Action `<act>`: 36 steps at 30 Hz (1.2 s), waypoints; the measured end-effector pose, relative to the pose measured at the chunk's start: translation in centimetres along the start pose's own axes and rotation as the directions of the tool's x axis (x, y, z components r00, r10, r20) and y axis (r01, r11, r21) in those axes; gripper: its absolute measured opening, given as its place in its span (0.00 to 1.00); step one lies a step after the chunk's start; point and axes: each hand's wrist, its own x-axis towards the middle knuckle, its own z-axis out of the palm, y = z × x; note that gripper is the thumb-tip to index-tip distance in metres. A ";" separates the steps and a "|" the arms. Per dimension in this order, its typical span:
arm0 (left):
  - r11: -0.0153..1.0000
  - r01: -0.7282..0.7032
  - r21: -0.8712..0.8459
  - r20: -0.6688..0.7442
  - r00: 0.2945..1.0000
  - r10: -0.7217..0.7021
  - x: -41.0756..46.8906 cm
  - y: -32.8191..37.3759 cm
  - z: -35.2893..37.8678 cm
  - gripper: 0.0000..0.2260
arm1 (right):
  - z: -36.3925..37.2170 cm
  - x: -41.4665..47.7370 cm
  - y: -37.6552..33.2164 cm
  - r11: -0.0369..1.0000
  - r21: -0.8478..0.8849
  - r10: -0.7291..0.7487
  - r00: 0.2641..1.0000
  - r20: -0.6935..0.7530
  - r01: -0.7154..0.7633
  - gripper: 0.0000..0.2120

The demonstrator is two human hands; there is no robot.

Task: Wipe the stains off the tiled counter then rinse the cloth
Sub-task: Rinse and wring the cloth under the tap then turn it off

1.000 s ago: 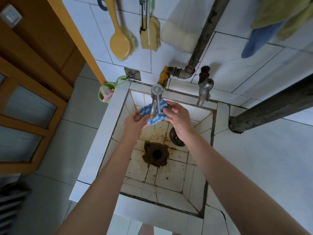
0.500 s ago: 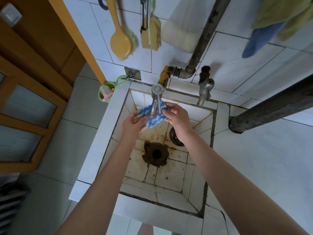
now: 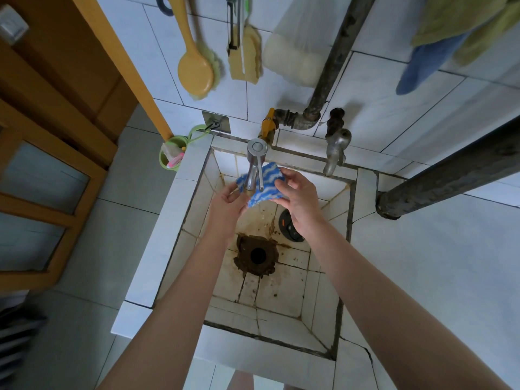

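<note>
Both my hands hold a blue-and-white striped cloth (image 3: 267, 185) under the spout of a chrome tap (image 3: 254, 167) over the tiled sink basin (image 3: 315, 291). My left hand (image 3: 228, 202) pinches the cloth's left edge. My right hand (image 3: 299, 198) grips its right side with curled fingers. The tap's spout and lever hide the middle of the cloth. I cannot make out a stream of water. The white tiled counter (image 3: 436, 277) spreads out to the right of the basin.
The basin floor has a rusty brown drain hole (image 3: 257, 256) and a dark round plug (image 3: 289, 230). A second old tap (image 3: 336, 147) and pipes sit on the back wall. Brushes (image 3: 197, 68) and towels hang above. A green cup (image 3: 173, 156) hangs at the sink's left rim.
The cloth has spread out wider and moved up and right behind the tap. My right hand shifted slightly right along it; my left hand stays at its left edge.
</note>
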 end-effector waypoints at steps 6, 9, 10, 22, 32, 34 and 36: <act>0.987 0.135 0.088 0.070 0.987 -0.142 0.3 -0.6 -0.7 0.19 | 0.8 0.1 -0.1 1.000 0.002 -0.013 0.999 0.032 0.013 0.09; 0.987 0.157 -0.029 0.071 0.985 -0.155 0.1 -0.5 -0.7 0.18 | 0.9 0.2 0.0 0.999 -0.035 -0.016 0.999 0.034 0.017 0.11; 0.990 0.139 -0.030 0.040 0.990 -0.138 0.1 -0.5 -0.7 0.18 | 0.9 0.3 0.1 0.998 -0.052 -0.020 0.999 0.035 0.021 0.11; 0.998 0.048 0.037 -0.045 0.998 -0.047 0.5 -1.0 -1.6 0.20 | 0.4 -0.1 0.2 0.993 -0.120 -0.020 1.000 0.023 0.023 0.11; 0.976 0.212 -0.047 -0.049 0.976 -0.214 0.4 -2.0 -2.8 0.16 | 1.7 -1.3 1.1 0.979 -0.202 0.054 0.988 0.145 -0.024 0.09; 0.978 0.207 -0.029 -0.103 0.972 -0.209 0.5 -2.3 -3.3 0.17 | 2.0 -1.4 1.3 0.971 -0.238 0.070 0.984 0.164 -0.029 0.08; 0.976 0.216 -0.033 -0.143 0.965 -0.219 0.4 -2.5 -3.8 0.16 | 2.3 -1.6 1.5 0.966 -0.256 0.089 0.979 0.181 -0.041 0.11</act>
